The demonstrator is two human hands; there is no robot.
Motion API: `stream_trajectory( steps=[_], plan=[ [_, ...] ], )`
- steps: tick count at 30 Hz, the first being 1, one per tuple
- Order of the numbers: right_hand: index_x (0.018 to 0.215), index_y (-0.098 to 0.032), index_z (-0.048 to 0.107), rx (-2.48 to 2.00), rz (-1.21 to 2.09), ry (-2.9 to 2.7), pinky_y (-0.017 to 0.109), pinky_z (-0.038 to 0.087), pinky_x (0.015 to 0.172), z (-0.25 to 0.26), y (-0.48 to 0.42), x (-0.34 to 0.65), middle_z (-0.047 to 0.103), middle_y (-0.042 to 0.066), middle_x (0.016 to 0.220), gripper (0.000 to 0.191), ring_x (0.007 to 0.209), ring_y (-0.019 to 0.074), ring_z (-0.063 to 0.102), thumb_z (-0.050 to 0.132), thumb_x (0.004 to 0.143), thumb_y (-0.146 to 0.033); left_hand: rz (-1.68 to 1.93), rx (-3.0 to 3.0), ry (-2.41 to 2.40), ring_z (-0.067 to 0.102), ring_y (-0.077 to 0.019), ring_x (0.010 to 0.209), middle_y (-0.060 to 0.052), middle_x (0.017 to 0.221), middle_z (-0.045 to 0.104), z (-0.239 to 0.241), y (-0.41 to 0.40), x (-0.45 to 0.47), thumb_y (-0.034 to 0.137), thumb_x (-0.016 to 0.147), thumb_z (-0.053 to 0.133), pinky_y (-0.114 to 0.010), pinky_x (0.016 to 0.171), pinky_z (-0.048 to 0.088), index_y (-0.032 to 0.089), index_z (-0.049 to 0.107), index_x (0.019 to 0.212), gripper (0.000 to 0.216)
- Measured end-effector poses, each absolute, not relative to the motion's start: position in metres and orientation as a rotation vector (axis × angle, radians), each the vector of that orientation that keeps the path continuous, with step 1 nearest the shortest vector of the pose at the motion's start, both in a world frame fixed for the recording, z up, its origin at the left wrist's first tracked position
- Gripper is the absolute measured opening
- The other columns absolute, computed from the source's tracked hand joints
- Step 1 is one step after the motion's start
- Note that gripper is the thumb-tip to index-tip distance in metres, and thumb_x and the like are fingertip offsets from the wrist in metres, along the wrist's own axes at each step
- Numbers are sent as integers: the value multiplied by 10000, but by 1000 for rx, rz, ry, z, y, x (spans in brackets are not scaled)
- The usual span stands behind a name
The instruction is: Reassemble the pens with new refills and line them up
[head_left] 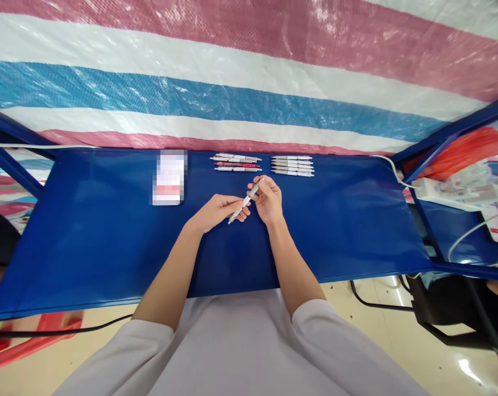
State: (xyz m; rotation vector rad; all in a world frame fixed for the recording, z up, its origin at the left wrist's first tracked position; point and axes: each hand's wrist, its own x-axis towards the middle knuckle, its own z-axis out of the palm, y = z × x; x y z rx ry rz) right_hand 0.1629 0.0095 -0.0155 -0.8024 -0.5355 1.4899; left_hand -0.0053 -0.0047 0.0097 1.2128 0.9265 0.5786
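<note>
Both hands share one white and grey pen, tilted with its upper end toward the right. My left hand is closed on the lower part of the barrel. Around the upper, grey part, the thumb and fingers of my right hand are closed. Beyond the hands lies a group of pens, with one red pen among white and grey ones. To its right, several white and grey pens lie side by side in a neat stack.
A blurred-out phone-like rectangle lies left on the blue table. Blue metal posts and a striped sheet bound it. At right are a white power strip, cables and a black chair; at left, a red stool.
</note>
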Motion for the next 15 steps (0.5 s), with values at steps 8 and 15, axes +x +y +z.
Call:
stream_trajectory(
  steps=[8,15],
  plan=[
    [759,-241,557,-807,1424,-504,220,610,610,-12,11,159,617,-97,764,306,625,65,636,828,623,-282,743,1426,1179,664,-160,690,-36,777,727,3,-7,5,409,779,711,-292,705,541,155,723,934,298],
    [857,-245,672,-777,1457,-531,207,610,643,-13,9,161,677,-63,854,253,713,86,682,809,659,-324,709,1265,1107,682,-165,700,-38,766,730,6,-5,2,386,768,744,-292,706,544,157,726,959,299]
  ],
)
